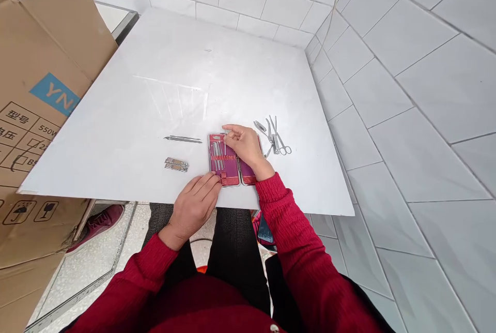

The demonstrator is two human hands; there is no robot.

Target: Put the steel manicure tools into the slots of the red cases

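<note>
An unfolded manicure case [231, 173] with a purple and red lining lies near the table's front edge. Several slim metal tools [218, 154] sit under its left elastic band. My left hand [197, 201] has its fingers stretched out, the tips resting on the case's lower left corner; its thumb is not visible. Above the case, my right hand [245, 144] pinches a thin metal manicure tool [225, 147], upright over the left half. My hand and wrist hide much of the right half. Which kind of tool it is, I cannot tell.
Left of the case lie two nail clippers [176, 164] and slender metal tools [183, 139]. Small scissors [284, 150] and several other metal implements are grouped on the right. A cardboard box [50, 131] stands at the left, and tiled walls [418, 116] border the white table [248, 74].
</note>
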